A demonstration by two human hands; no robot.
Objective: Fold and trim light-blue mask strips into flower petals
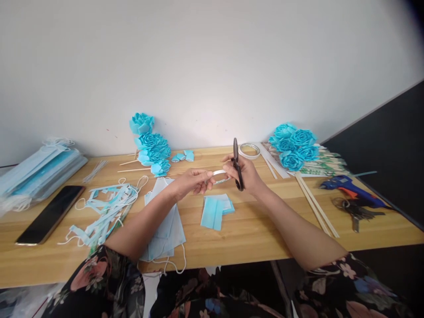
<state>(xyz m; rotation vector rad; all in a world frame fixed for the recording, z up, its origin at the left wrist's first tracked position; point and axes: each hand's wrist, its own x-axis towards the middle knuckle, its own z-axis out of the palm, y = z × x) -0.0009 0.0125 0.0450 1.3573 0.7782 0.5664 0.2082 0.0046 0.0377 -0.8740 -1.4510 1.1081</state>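
My left hand grips a narrow white roll of tape over the middle of the table. From the other side, the fingers of my right hand touch the same roll. Black-handled scissors are also held in my right hand, with their handles upward; their blades are hidden. Below the hands lie a few cut squares of blue mask fabric. Under my left forearm there are flat blue face masks with white ear loops.
Blue fabric flowers on sticks stand back left, more flowers back right. A second tape roll, wooden sticks, glue gun and keys lie rightward. Leftward are a phone, mask scraps and stacked masks.
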